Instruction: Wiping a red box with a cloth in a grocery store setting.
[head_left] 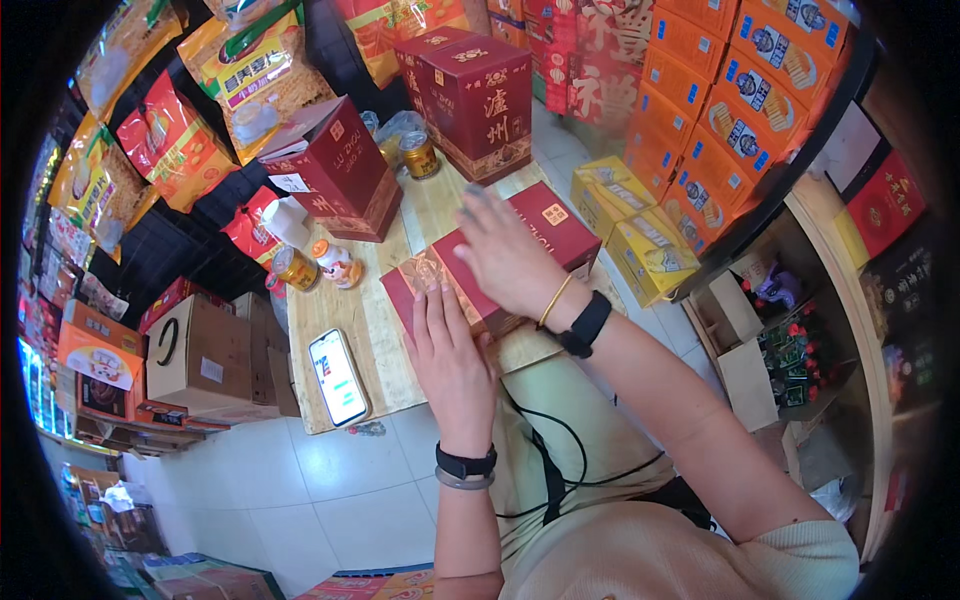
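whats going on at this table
A person sits at a small wooden table with both hands on a flat red gift box. The left hand presses flat on its near end; the right hand lies across the top. A lit phone rests beside it, with taller red boxes and small cans behind.

My hands cover much of the flat red box. I note its front edge hidden. Right fingertips blurred.

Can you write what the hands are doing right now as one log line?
left hand: flat on red gift box | right hand: flat on box top | phone: beside box on wooden table
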